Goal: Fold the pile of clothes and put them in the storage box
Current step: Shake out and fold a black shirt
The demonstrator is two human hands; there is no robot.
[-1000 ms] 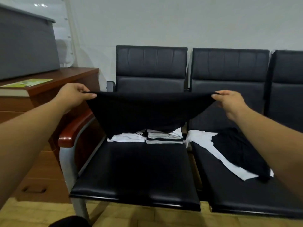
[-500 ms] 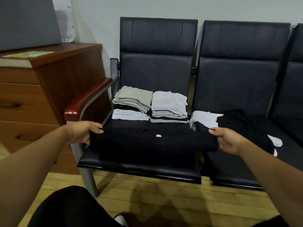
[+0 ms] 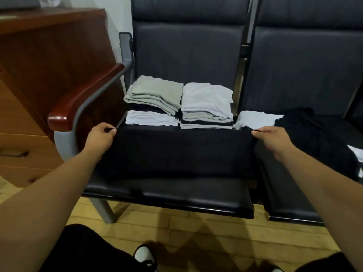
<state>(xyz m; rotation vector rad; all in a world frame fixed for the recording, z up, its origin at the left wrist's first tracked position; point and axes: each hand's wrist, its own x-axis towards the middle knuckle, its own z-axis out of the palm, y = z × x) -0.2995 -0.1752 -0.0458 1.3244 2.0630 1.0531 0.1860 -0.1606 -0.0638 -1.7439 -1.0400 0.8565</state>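
A black fabric garment is laid flat across the front of a black padded chair seat. Its far left corner is pinched in the grip of the left hand and its far right corner in the grip of the right hand, with the fingers curled onto the cloth. Just behind it, against the seat back, a grey-green-topped stack of folded clothes is set just beside a white-topped stack. On the neighbouring seat to the right, a crumpled black garment is draped over a white garment, both unfolded.
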